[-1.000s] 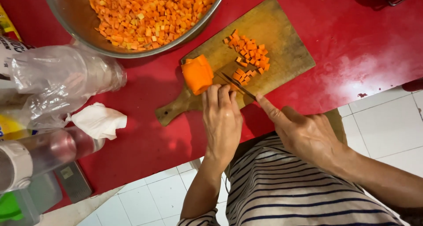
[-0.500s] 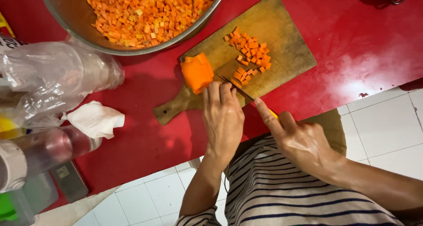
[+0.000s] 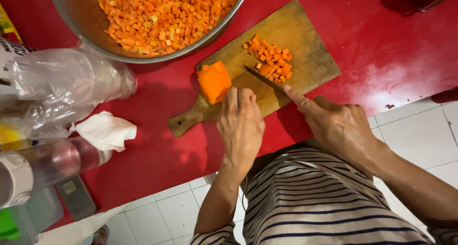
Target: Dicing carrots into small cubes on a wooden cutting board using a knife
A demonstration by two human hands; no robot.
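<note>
A wooden cutting board lies on the red table. On it sit a chunk of orange vegetable and a pile of small orange cubes. My left hand rests on the board with its fingertips against the chunk. My right hand grips a knife, index finger stretched along the spine; the blade points toward the chunk, beside the cubes.
A large metal bowl full of orange cubes stands behind the board. Clear plastic bags, a crumpled white tissue, and bottles crowd the left side. White floor tiles show below the table edge.
The view has shifted slightly. My right hand has drawn the knife back a little; the left hand stays at the chunk.
</note>
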